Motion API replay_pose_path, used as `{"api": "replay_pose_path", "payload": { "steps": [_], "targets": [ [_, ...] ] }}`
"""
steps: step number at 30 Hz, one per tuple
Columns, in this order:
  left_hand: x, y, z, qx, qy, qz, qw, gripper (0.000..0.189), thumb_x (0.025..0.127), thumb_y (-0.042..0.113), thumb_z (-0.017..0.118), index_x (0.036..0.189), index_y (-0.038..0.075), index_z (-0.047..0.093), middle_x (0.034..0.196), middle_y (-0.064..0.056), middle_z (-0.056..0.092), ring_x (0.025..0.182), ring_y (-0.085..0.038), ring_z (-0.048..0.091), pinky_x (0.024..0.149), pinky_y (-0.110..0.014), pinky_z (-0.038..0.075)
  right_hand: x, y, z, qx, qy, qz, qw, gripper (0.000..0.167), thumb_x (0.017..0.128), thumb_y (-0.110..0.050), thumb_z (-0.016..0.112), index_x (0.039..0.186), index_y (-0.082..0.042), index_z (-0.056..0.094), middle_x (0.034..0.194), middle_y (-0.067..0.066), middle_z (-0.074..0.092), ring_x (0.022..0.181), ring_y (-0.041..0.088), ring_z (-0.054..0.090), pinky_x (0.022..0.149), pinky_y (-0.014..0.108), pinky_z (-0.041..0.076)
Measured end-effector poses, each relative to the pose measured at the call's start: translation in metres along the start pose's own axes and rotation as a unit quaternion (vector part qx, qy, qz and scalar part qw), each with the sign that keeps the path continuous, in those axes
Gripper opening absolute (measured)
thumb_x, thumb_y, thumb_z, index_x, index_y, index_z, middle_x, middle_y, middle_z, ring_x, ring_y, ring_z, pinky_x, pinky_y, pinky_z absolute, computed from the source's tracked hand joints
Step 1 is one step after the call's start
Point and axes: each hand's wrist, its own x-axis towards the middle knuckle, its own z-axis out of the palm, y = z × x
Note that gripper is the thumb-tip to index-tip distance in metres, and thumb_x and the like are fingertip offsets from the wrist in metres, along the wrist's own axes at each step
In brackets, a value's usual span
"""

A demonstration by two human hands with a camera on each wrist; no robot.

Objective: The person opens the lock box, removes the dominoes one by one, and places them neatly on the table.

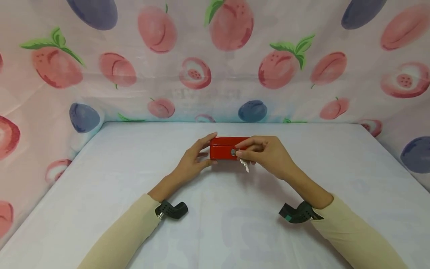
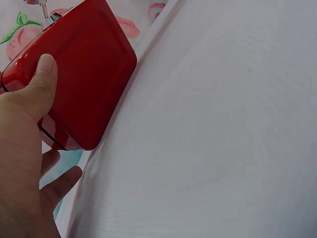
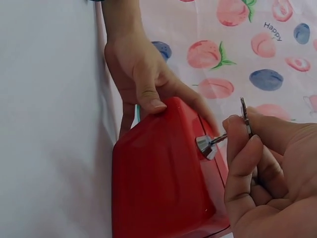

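Observation:
A small red metal cash box [image 1: 221,153] is held at the far middle of the table, its lock side facing me. My left hand [image 1: 191,160] grips its left end; in the left wrist view the thumb [image 2: 45,74] lies along one broad red face. A round silver lock [image 3: 205,147] sits in the front side. My right hand [image 1: 267,155] pinches a key [image 3: 220,139] whose blade meets the lock; how deep it goes I cannot tell. Another key [image 1: 246,164] dangles below the right fingers. Whether the box touches the table is unclear.
A white cloth [image 1: 208,209] covers the table. Behind and at the sides hangs a fruit-printed curtain [image 1: 231,74], close beyond the box. Black camera mounts [image 1: 173,210] are strapped at both wrists, over beige sleeves [image 1: 124,231].

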Motion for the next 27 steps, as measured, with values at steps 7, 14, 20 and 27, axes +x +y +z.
{"api": "replay_pose_path", "payload": {
  "steps": [7,14,20,27],
  "targets": [
    [-0.001,0.012,-0.003,0.001,-0.002,0.008,1.0000,0.073,0.084,-0.001,0.070,0.146,0.006,0.033,0.145,-0.017,0.039,0.127,-0.036,0.044,0.094,-0.055,0.044,0.005,-0.008,0.001,-0.003,0.005,0.016,0.9999,0.030,0.079,-0.040,0.077,0.100,-0.018,0.074,0.084,0.001,0.073,0.081,0.025,0.065,0.075,0.048,0.054],
    [0.000,0.014,-0.003,-0.004,0.001,0.007,1.0000,0.073,0.084,0.000,0.071,0.146,0.004,0.034,0.144,-0.017,0.040,0.127,-0.037,0.044,0.094,-0.055,0.044,0.007,-0.005,0.006,0.014,-0.002,0.021,0.9997,0.028,0.080,-0.034,0.078,0.098,-0.014,0.073,0.083,0.004,0.073,0.087,0.023,0.066,0.080,0.048,0.053],
    [-0.001,0.014,-0.002,-0.002,0.000,-0.002,1.0000,0.073,0.084,0.000,0.070,0.147,0.007,0.034,0.145,-0.016,0.040,0.127,-0.036,0.044,0.094,-0.054,0.044,0.008,-0.003,0.008,0.017,0.007,0.009,0.9998,0.027,0.081,-0.033,0.077,0.099,-0.014,0.073,0.085,0.003,0.073,0.084,0.023,0.067,0.078,0.048,0.054],
    [0.000,0.015,-0.002,0.001,-0.001,-0.006,1.0000,0.073,0.084,0.001,0.071,0.147,0.006,0.034,0.145,-0.016,0.040,0.128,-0.036,0.044,0.095,-0.054,0.044,0.009,-0.001,0.007,0.011,0.014,-0.019,0.9997,0.028,0.084,-0.032,0.075,0.102,-0.011,0.073,0.087,0.003,0.073,0.081,0.023,0.067,0.073,0.042,0.056]
  ]
}}
